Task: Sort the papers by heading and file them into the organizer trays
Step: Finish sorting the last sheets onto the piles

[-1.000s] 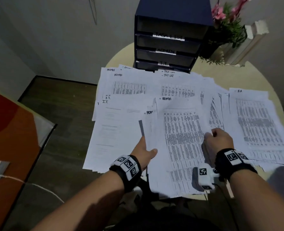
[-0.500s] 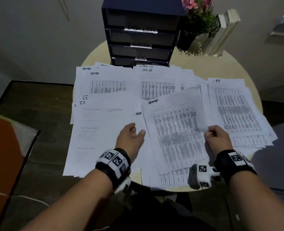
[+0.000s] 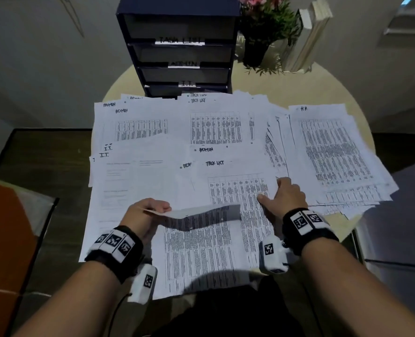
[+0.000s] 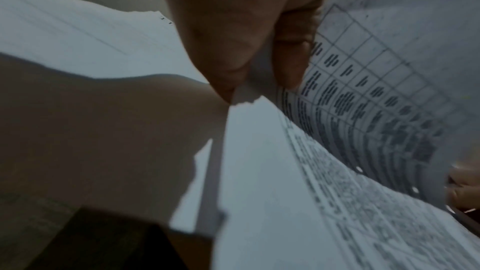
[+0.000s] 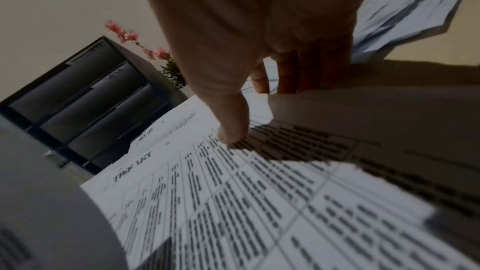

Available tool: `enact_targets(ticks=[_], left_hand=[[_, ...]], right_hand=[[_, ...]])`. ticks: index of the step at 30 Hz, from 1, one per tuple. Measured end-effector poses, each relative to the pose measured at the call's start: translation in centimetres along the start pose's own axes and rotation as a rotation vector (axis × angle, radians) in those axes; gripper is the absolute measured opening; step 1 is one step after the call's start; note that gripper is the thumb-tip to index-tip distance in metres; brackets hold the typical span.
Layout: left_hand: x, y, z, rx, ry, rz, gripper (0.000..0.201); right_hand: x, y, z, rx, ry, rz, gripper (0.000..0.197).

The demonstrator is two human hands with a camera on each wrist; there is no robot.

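table print (image 3: 216,128) illegible, organizer (image 3: 179,48) top cropped

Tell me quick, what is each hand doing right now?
Left hand: pinches the top edge of a lifted printed sheet.
Right hand: holds nothing; its thumb presses on the sheet headed Task List.

1 organizer (image 3: 177,10), 4 trays; 1 flower pot (image 3: 255,51); 2 hands: left hand (image 3: 145,212), right hand (image 3: 286,195); papers (image 3: 153,132) overlapped, count unclear.
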State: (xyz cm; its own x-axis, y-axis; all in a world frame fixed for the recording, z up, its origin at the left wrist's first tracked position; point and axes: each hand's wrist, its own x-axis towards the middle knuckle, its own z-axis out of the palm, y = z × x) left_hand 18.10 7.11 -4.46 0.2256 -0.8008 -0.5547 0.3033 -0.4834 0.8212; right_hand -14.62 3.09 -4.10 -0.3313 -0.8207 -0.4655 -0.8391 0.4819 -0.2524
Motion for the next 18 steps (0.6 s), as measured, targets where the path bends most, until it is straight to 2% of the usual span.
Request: enact_targets(ticks=[2, 7, 10, 11, 13, 18], left_hand=[[-0.2, -0.4, 0.3, -0.02, 0.002, -0.025, 0.058], [-0.7, -0.7, 1.9, -0.011, -0.049, -0.051, 0.061], [-0.8, -0.4, 2.4, -0.025, -0.007, -0.059, 0.052], [-0.8, -0.2, 2.4, -0.034, 0.0, -0.055, 0.052], [-0.7, 0.2, 2.1, -0.059, 0.004, -0.051, 0.055], [-1.0, 0.9, 1.4, 0.023, -0.027, -0.062, 0.054]], right_hand=[[0.1, -0.1, 0.4, 0.02, 0.007, -0.003, 0.076], [0.3, 0.2, 0.3, 0.189, 0.042, 0.008, 0.049], [0.4, 1.1, -0.2, 0.21, 0.128, -0.027, 0.012], [0.5, 1.4, -0.5, 0.242, 0.154, -0.042, 0.011], [0.6, 1.9, -1.0, 0.307, 0.193, -0.07, 0.03], [0.6, 2.3, -2.2, 0.45, 0.329, -0.134, 0.018]])
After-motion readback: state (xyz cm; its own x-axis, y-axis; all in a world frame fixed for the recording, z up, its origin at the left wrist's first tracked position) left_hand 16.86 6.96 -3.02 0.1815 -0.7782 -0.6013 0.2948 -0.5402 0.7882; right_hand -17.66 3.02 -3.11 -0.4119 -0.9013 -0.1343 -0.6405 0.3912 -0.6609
